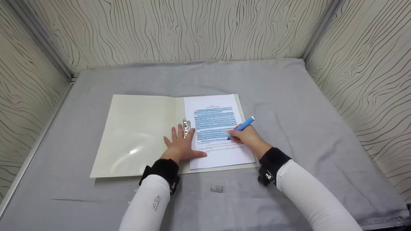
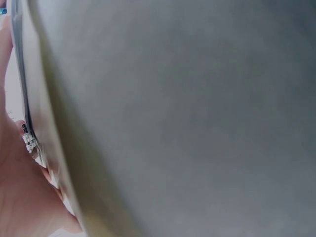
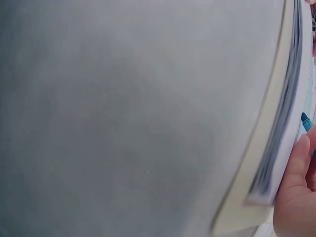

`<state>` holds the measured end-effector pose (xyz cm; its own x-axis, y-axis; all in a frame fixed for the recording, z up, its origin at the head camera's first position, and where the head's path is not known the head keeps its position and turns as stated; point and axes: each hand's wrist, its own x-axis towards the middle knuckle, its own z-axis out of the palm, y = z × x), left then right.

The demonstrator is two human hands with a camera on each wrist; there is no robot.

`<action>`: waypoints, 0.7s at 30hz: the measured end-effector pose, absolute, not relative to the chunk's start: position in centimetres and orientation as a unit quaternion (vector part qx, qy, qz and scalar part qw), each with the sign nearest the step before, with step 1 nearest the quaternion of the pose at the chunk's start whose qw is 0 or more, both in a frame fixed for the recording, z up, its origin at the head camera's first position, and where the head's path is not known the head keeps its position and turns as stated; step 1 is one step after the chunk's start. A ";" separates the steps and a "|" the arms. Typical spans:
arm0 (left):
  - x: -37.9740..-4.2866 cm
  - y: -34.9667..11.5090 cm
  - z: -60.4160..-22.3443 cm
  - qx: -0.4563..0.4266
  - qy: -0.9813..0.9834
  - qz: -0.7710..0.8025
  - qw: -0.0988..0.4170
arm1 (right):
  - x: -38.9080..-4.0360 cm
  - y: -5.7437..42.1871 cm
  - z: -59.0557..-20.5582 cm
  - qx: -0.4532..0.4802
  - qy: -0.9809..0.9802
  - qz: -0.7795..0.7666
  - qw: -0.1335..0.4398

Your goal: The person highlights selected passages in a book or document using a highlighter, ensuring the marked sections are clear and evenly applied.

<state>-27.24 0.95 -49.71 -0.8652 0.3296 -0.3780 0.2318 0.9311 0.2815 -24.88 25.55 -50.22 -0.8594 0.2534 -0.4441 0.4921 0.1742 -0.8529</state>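
Observation:
A cream ring binder (image 1: 138,128) lies spread out on the grey cloth, with a stack of printed paper (image 1: 221,160) on its right side. Blue marking covers most of the printed lines on the top sheet. My right hand (image 1: 249,136) pinches a blue marker (image 1: 245,123), its dark tip at the sheet near the end of a line; the tip also shows in the right wrist view (image 3: 306,121). Fingers spread, my left hand (image 1: 181,149) rests across the binder's spine and the paper's left edge, beside the metal ring clip (image 1: 185,125).
A small grey, see-through block (image 1: 216,189) lies on the cloth (image 1: 199,205) in front of the binder. Wood-patterned panels (image 1: 192,32) stand behind and at both sides. A dark line (image 1: 72,200) marks the cloth at the front left.

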 end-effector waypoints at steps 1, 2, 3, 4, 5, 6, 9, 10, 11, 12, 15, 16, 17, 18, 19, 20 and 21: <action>-27.2 1.0 -49.7 0.146 0.959 0.114 0.215 | -24.9 25.6 -50.2 0.246 0.758 -0.596 0.099; -27.2 0.9 -49.7 0.146 0.959 0.115 0.216 | -24.9 25.6 -50.2 0.248 0.756 -0.598 0.098; -27.3 0.9 -49.7 0.146 0.958 0.116 0.216 | -24.8 25.6 -50.2 0.248 0.754 -0.600 0.097; -27.3 0.9 -49.6 0.146 0.958 0.116 0.216 | -24.8 25.7 -50.3 0.248 0.752 -0.603 0.096; -27.3 0.9 -49.6 0.147 0.958 0.117 0.216 | -24.8 25.7 -50.2 0.248 0.750 -0.605 0.095; -27.3 0.9 -49.6 0.147 0.958 0.117 0.216 | -24.8 25.8 -50.3 0.248 0.750 -0.607 0.094; -27.3 0.9 -49.7 0.148 0.958 0.120 0.216 | -24.7 25.9 -50.3 0.245 0.750 -0.607 0.095; -27.3 0.8 -49.7 0.149 0.958 0.121 0.215 | -24.7 25.9 -50.3 0.244 0.750 -0.607 0.096; -27.3 0.8 -49.7 0.149 0.958 0.123 0.214 | -24.7 26.0 -50.3 0.243 0.751 -0.607 0.096; -27.3 0.8 -49.7 0.149 0.958 0.120 0.215 | -24.7 26.0 -50.3 0.241 0.751 -0.607 0.096; -27.3 0.8 -49.8 0.150 0.959 0.116 0.213 | -24.7 26.1 -50.2 0.238 0.751 -0.609 0.097; -27.4 0.8 -49.9 0.150 0.959 0.115 0.213 | -24.7 26.2 -50.2 0.238 0.750 -0.609 0.097; -27.4 0.9 -49.9 0.149 0.959 0.112 0.214 | -24.7 26.2 -50.2 0.240 0.750 -0.609 0.098; -27.4 0.8 -49.9 0.149 0.959 0.111 0.214 | -24.7 26.2 -50.2 0.243 0.750 -0.608 0.098; -27.4 0.9 -50.0 0.150 0.959 0.111 0.213 | -24.7 26.2 -50.1 0.246 0.751 -0.605 0.099; -27.4 0.9 -50.0 0.151 0.959 0.112 0.213 | -24.7 26.2 -50.1 0.250 0.751 -0.603 0.099; -27.4 0.9 -50.0 0.151 0.959 0.112 0.212 | -24.7 26.2 -50.1 0.253 0.751 -0.601 0.099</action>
<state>-27.43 0.86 -49.99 -0.8645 0.3374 -0.3727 0.2420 0.9291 0.2796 -24.68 26.22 -50.13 -0.8520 0.2609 -0.4539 0.5001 0.1492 -0.8530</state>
